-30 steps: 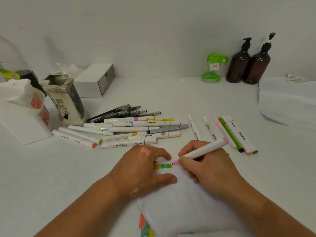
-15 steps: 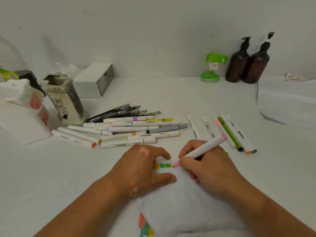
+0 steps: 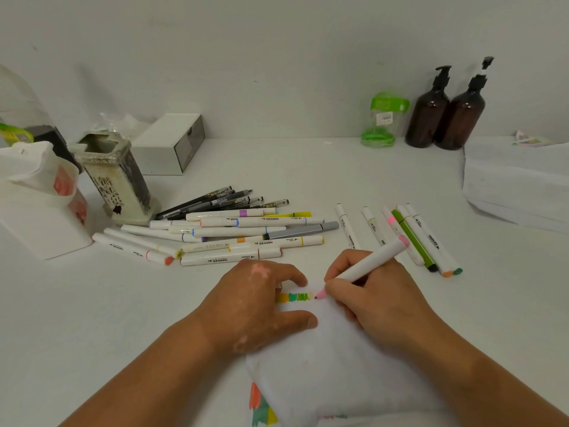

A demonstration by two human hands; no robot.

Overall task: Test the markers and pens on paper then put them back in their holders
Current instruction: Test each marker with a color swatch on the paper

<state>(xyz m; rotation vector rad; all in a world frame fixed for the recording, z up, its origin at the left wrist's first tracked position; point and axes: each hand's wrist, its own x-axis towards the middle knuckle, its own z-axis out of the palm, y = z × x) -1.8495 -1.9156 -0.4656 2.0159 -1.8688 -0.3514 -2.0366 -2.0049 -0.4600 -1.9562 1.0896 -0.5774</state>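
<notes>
My right hand (image 3: 372, 298) grips a white marker with a pink tip (image 3: 371, 267), its tip touching the white paper (image 3: 323, 365) beside a row of yellow and green test strokes (image 3: 294, 297). My left hand (image 3: 257, 306) rests flat on the paper's left edge, holding it down. A pile of white markers (image 3: 234, 234) and several dark pens (image 3: 221, 201) lies behind my left hand. Several more markers (image 3: 415, 235) lie in a row to the right. A worn square holder (image 3: 115, 177) stands at the left.
A white holder with red print (image 3: 40, 198) stands at the far left, and a white box (image 3: 167, 143) behind the square holder. A green container (image 3: 381, 118) and two brown pump bottles (image 3: 446, 112) stand against the wall. Stacked white paper (image 3: 517, 183) lies at right.
The pink marker's tip has shifted very slightly along the row of strokes. My left hand has stayed in place.
</notes>
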